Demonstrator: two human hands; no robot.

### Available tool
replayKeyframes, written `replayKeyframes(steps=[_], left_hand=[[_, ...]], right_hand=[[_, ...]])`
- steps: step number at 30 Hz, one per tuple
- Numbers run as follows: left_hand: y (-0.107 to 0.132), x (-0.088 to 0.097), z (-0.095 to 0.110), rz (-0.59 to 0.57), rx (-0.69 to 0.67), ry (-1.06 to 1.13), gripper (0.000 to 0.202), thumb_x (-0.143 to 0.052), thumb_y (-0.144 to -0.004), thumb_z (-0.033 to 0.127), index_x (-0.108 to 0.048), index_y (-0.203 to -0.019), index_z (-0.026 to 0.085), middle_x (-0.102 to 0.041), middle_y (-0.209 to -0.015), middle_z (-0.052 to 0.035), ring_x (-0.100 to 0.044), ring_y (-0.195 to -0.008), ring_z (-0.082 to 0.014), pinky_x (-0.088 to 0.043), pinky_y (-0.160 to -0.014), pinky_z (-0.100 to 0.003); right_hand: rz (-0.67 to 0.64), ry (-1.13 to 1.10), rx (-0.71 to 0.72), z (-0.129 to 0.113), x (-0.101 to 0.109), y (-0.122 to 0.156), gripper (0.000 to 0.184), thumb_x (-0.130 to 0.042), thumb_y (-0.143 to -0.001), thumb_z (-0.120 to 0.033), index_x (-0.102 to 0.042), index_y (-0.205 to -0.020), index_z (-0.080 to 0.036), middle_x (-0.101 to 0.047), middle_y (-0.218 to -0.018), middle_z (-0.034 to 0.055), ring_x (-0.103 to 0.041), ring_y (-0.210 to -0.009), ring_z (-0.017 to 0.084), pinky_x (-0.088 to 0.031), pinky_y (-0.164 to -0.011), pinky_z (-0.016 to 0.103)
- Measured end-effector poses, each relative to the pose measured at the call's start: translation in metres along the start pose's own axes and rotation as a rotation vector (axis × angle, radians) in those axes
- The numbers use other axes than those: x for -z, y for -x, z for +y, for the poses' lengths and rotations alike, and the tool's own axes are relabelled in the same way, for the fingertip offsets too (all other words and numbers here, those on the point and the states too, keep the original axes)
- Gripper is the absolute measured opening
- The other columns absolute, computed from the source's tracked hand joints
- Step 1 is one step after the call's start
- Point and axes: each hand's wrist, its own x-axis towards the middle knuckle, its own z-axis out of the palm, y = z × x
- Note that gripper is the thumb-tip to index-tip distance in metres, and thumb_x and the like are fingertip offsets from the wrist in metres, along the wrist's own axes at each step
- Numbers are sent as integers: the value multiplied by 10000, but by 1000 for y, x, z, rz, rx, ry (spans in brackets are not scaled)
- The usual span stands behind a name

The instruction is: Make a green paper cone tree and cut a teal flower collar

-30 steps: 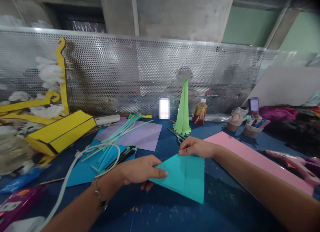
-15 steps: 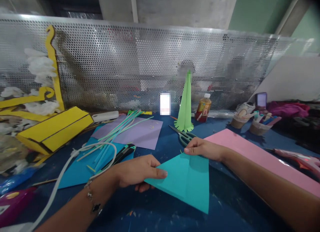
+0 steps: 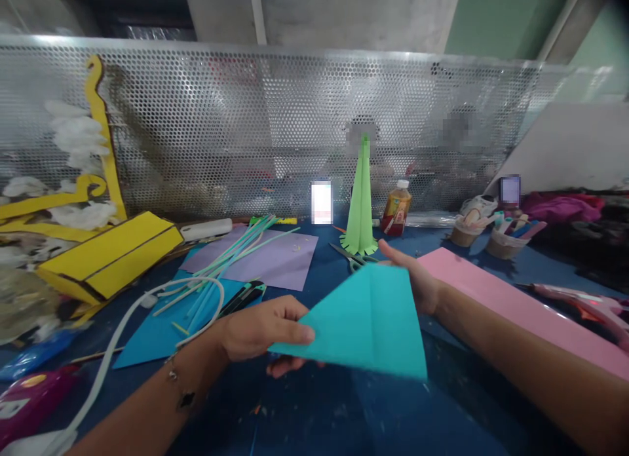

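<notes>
The left hand [image 3: 265,330] pinches the teal paper [image 3: 361,318] by its narrow end above the table [image 3: 314,420]; the right hand [image 3: 417,276], thumb raised, is partly hidden behind it, its grip unclear. The bottle [image 3: 392,225] has a label [image 3: 402,212] too small to read.
</notes>
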Motion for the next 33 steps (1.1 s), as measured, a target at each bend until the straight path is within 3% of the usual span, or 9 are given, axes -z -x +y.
replayKeyframes(steps=[2, 4, 8, 12, 15, 20, 25, 33], left_hand=[[-7, -6, -2, 182, -157, 163, 475, -833, -760, 555, -769, -908, 108, -696, -714, -47, -598, -504, -114, -460, -469, -221], [-16, -14, -5, 358, -289, 274, 438, -859, -764, 497, -754, -955, 118, -745, -830, -79, -661, -612, -145, -525, -589, -267], [-33, -26, -13, 498, -299, 227, 455, -851, -781, 497, -740, -984, 105, -773, -951, -126, -687, -676, -161, -542, -671, -306], [-39, -34, -20, 436, -227, 119, 469, -806, -814, 525, -744, -1007, 103, -763, -946, -113, -695, -684, -157, -548, -647, -288], [-39, -37, -21, 356, -155, 124, 461, -767, -829, 552, -715, -967, 116, -755, -828, -88, -710, -650, -174, -566, -603, -292], [-35, -35, -19, 240, -21, 121, 396, -666, -812, 522, -661, -749, 131, -715, -621, -77, -640, -464, -152, -497, -475, -252], [-32, -37, -13, 268, -6, 30, 330, -605, -794, 453, -666, -688, 147, -652, -550, -30, -572, -444, -125, -446, -464, -235], [-33, -38, -19, 407, -107, -263, 245, -542, -763, 345, -609, -589, 187, -503, -418, 42, -419, -393, -95, -316, -437, -225]], right_hand=[[62, -177, 36, 1, -1, -3, 669, -415, -909, -816, -627, -764, -199, -599, -670, 20, -541, -589, 169, -478, -611, 318], [90, -213, 85, 4, -4, -7, 656, -407, -926, -786, -641, -761, -197, -565, -652, 13, -516, -582, 163, -454, -598, 306], [29, 116, 216, 20, -18, -11, 644, -570, -859, -793, -617, -671, -179, -514, -588, -13, -498, -562, 145, -403, -585, 281], [-31, 361, 248, 32, -40, -7, 596, -639, -862, -749, -576, -681, -185, -535, -611, -21, -452, -563, 122, -341, -552, 267], [-2, 330, 280, 33, -50, -4, 558, -615, -909, -705, -539, -689, -197, -484, -592, -43, -389, -542, 107, -322, -537, 269], [133, 226, 250, 29, -45, -5, 606, -685, -831, -725, -475, -603, -205, -446, -535, -51, -392, -508, 103, -307, -509, 266], [164, 176, 235, 30, -39, -7, 617, -712, -814, -703, -453, -550, -209, -436, -503, -48, -429, -503, 112, -337, -518, 272], [157, 177, 228, 34, -39, -7, 612, -695, -831, -704, -455, -563, -209, -430, -512, -50, -442, -501, 113, -333, -504, 265]])
